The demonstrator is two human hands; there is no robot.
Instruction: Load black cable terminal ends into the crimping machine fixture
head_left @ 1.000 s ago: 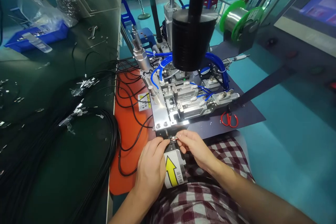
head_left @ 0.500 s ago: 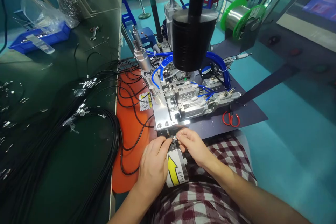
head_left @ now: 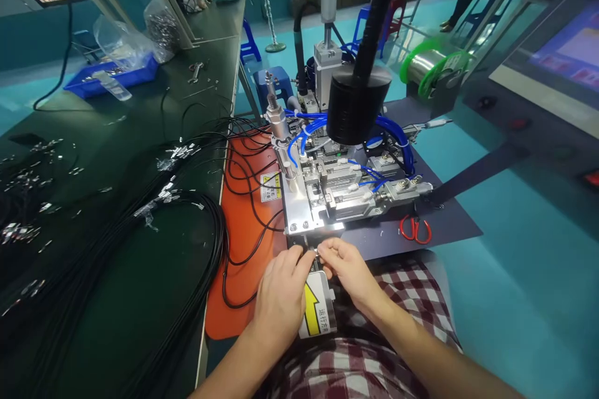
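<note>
My left hand [head_left: 284, 287] lies bent over the front of the bench machine [head_left: 299, 206], its fingertips at a narrow metal channel. Close against it, my right hand [head_left: 346, 268] pinches with thumb and forefinger at the same spot. Whatever is between the fingertips is tiny and mostly covered; a small light glint shows there. Below the fingers sits a white plate with a yellow arrow [head_left: 314, 312]. Thin black cables [head_left: 238, 260] loop over the orange mat [head_left: 222, 321] left of my left hand.
Red-handled scissors [head_left: 415, 230] lie right of the machine. A black extraction nozzle [head_left: 355, 109] hangs overhead. Bundled black cables [head_left: 218, 230] with metal ends cover the green bench [head_left: 159, 287]. A blue tray [head_left: 112, 78], a wire spool [head_left: 435, 68] and a screen [head_left: 568, 47] stand farther off.
The whole view has shifted, so the scene sits slightly lower and further right. Both hands stay at the same place on the machine, with barely altered finger positions.
</note>
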